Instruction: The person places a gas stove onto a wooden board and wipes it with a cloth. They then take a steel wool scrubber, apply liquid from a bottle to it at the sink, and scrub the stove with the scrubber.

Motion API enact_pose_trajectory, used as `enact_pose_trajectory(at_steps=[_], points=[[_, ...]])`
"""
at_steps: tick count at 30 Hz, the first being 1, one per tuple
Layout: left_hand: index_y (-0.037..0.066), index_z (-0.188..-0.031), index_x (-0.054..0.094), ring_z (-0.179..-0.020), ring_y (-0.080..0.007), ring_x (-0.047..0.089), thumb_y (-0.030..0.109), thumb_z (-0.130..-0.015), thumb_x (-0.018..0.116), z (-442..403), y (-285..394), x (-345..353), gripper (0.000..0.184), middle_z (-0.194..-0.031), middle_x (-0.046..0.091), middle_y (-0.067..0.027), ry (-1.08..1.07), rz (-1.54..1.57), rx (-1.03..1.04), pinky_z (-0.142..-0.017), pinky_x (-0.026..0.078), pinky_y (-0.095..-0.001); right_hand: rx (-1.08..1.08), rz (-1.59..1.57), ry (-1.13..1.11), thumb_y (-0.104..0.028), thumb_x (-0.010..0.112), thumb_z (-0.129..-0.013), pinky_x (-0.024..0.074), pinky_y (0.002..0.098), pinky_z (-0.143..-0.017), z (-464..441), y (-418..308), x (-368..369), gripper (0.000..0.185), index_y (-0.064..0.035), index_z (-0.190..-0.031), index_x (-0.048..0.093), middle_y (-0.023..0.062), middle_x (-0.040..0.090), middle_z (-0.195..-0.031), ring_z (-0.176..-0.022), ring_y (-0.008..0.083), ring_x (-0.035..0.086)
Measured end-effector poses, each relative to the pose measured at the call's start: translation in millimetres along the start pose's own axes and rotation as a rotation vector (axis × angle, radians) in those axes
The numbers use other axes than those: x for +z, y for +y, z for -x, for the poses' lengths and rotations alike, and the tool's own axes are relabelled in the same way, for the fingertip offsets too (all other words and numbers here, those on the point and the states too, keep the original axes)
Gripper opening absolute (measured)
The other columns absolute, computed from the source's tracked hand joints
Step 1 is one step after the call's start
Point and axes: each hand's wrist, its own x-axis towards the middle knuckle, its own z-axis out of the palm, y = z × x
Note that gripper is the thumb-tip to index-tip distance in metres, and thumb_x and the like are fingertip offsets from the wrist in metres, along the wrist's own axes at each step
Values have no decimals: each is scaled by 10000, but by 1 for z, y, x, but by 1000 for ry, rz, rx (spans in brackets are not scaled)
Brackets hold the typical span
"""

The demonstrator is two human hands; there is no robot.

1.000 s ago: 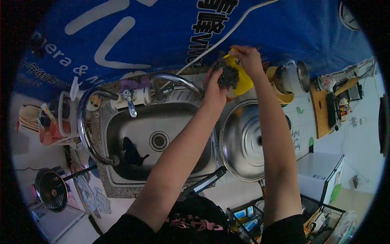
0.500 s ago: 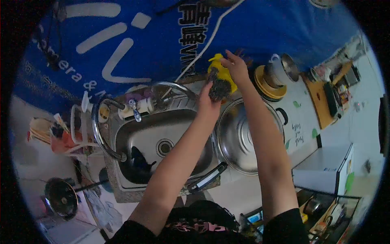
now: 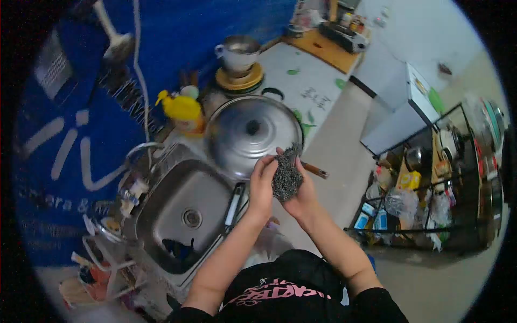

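A grey steel wool scourer (image 3: 286, 177) is held between my two hands, in front of a large lidded pan. My left hand (image 3: 262, 188) presses its fingers against the scourer's left side. Cupped under and around the right side, my right hand (image 3: 302, 196) grips it too. The pan's shiny metal lid (image 3: 237, 145) has a dark knob and lies just beyond my hands. A brown wooden handle (image 3: 315, 169) sticks out beside my right hand. The yellow pump bottle (image 3: 184, 112) stands at the back, left of the lid, apart from both hands.
The steel sink (image 3: 156, 215) is on the left, with a dark cloth (image 3: 179, 248) in it. A white-and-black long object (image 3: 233, 204) lies along its front edge. Stacked bowls (image 3: 239, 62) stand behind the lid. A black rack (image 3: 420, 237) with kitchen goods is at right.
My hands have left the yellow bottle, which now stands on the counter. They came back toward my body with the scourer between them. The view has turned to the right.
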Motion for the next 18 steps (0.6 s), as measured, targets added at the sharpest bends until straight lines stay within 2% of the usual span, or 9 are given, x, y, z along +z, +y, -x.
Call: enact_pose_trajectory(at_steps=[1, 3, 4, 7, 9, 11, 13, 15, 18], points=[[25, -1101, 569, -1007, -193, 547, 197, -899, 531, -6, -13, 9, 268, -1061, 598, -75, -36, -14, -7, -914, 391, -313, -38, -11, 0, -360, 361, -983, 415, 375, -981, 6, -12, -4, 444, -87, -1326, 432, 102, 539, -1251, -1128, 243, 527], [45, -1057, 596, -1065, -248, 499, 192, -885, 545, -24, -44, 21, 232, -1053, 596, -107, -84, -571, 234, -963, 342, -368, -193, -35, 54, -341, 356, -984, 412, 387, -992, 13, -38, -15, 420, -85, -1306, 443, 119, 540, -1242, -1143, 248, 520], [1, -1053, 591, -1036, -212, 515, 181, -887, 531, -25, -51, 35, 252, -1074, 586, -86, -53, -796, 387, -934, 376, -305, -224, -85, 19, -323, 357, -983, 401, 408, -1008, 16, -52, -22, 400, -89, -1294, 447, 133, 541, -1233, -1161, 265, 509], [73, -1032, 613, -1130, -288, 440, 215, -863, 582, -40, -77, 84, 222, -1121, 558, -135, -93, -934, 542, -980, 309, -406, -282, -142, 69, -304, 365, -981, 395, 427, -1015, 22, -99, -44, 381, -97, -1287, 454, 138, 543, -1221, -1163, 288, 507], [53, -1099, 575, -1164, -282, 435, 231, -874, 579, -64, -100, 120, 286, -1155, 542, -156, -247, -952, 518, -998, 311, -393, -339, -180, 54, -295, 360, -981, 399, 449, -1007, 18, -139, -82, 371, -96, -1276, 465, 145, 549, -1210, -1152, 297, 513], [22, -1167, 522, -1195, -238, 431, 247, -898, 565, -103, -146, 158, 353, -1178, 540, -138, -375, -475, 166, -1013, 317, -359, -386, -209, 40, -287, 354, -982, 403, 470, -999, 20, -191, -113, 362, -96, -1265, 475, 152, 555, -1199, -1142, 307, 519], [30, -1177, 522, -1130, -162, 465, 291, -912, 546, -119, -130, 217, 372, -1164, 533, -66, -430, -435, 94, -1001, 323, -310, -428, -274, 127, -265, 366, -971, 410, 515, -978, 25, -259, -140, 343, -91, -1235, 501, 159, 571, -1169, -1117, 321, 532], [63, -1092, 579, -1033, -122, 501, 345, -897, 549, -152, -130, 255, 344, -1068, 585, -35, -370, -429, 20, -913, 346, -270, -520, -339, 89, -244, 410, -944, 406, 532, -979, 38, -331, -167, 334, -77, -1214, 515, 155, 584, -1132, -1076, 312, 548], [65, -1067, 586, -998, -145, 558, 332, -903, 534, -208, -136, 283, 318, -1042, 622, -42, -292, -308, -31, -881, 391, -295, -695, -189, 49, -227, 445, -927, 393, 521, -998, 74, -445, -192, 339, -70, -1221, 511, 145, 575, -1119, -1074, 298, 541]])
